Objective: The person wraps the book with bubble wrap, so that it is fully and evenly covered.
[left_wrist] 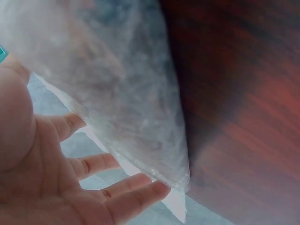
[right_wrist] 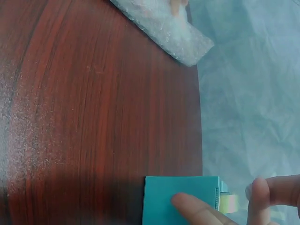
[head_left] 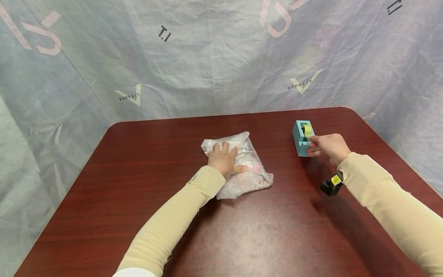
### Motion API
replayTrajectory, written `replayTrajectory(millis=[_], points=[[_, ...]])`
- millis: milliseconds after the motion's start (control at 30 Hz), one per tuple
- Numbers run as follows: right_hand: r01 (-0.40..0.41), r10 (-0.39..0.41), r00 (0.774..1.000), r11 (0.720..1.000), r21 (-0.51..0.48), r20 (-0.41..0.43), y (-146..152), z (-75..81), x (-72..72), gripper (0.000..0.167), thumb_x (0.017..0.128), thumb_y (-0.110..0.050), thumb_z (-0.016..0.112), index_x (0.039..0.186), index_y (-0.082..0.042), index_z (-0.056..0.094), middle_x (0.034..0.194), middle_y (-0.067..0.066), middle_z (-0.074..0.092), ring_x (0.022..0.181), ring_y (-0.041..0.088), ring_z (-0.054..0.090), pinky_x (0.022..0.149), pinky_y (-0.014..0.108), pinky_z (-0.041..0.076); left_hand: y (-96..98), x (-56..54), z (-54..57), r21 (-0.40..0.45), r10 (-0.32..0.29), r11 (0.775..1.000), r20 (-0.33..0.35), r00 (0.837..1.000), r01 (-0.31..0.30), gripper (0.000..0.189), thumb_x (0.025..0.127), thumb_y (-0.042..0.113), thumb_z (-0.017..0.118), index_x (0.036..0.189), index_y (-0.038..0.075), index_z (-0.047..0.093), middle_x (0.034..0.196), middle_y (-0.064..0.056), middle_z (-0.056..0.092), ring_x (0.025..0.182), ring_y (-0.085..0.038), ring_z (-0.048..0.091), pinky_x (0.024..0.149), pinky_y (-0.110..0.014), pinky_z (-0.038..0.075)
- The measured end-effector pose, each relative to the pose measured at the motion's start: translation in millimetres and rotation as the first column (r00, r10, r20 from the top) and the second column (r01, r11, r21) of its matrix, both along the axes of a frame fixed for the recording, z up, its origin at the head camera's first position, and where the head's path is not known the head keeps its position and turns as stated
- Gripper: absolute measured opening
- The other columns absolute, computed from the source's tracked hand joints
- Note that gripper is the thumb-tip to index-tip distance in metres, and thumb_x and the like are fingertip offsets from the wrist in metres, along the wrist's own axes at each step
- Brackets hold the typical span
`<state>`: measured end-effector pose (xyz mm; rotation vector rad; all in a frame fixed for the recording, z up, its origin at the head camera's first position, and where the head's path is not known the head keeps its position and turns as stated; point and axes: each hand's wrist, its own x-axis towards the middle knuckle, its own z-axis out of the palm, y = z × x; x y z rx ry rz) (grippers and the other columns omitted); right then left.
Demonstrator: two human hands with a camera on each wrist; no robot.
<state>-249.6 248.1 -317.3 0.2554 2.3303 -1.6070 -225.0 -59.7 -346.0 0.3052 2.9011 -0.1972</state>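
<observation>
A bubble-wrapped package (head_left: 250, 179) lies on the table with faint pink patches inside; what it encloses cannot be made out. On top of it rests my left hand (head_left: 222, 161), fingers spread, and the left wrist view shows its fingertips against the bubble wrap (left_wrist: 126, 93). Over on the right, a light blue tape dispenser (head_left: 302, 148) holds a roll of yellowish tape (head_left: 306, 130). My right hand (head_left: 328, 147) is at its front, thumb and index finger pinching the tape's end. Another fingertip touches the dispenser's teal face (right_wrist: 161, 194) in the right wrist view.
The dark red-brown wooden table (head_left: 138, 161) has rounded far corners. Behind it and at both sides hangs a grey printed cloth (head_left: 207, 61). A black wrist strap device (head_left: 331, 186) with a yellow label hangs at my right sleeve.
</observation>
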Motion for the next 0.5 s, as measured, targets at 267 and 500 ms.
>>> replayTrajectory(millis=[267,500], points=[[0.045,-0.045,0.999,0.999,-0.012,-0.013,-0.8,4.9,-2.3,0.032,0.108,-0.021,0.044,0.092,0.002,0.06,0.07,-0.002,0.067,0.068,0.008,0.073,0.118,0.055,0.023,0.7,1.9,1.5,0.012,0.0,1.0,-0.005,1.0,0.0,0.085,0.095,0.071,0.05,0.162,0.021,0.031,0.161,-0.018,0.028,0.139,-0.041,0.033,0.101,-0.051,0.048],[0.085,-0.085,0.996,0.996,-0.032,-0.005,1.3,4.3,-5.1,0.028,0.107,-0.019,0.043,0.092,0.0,0.057,0.068,-0.003,0.065,0.068,0.007,0.073,0.116,0.051,0.03,0.6,3.1,3.5,0.021,0.001,1.0,-0.009,1.0,-0.001,0.085,0.094,0.07,0.052,0.161,0.021,0.032,0.161,-0.017,0.029,0.139,-0.041,0.034,0.102,-0.052,0.047]])
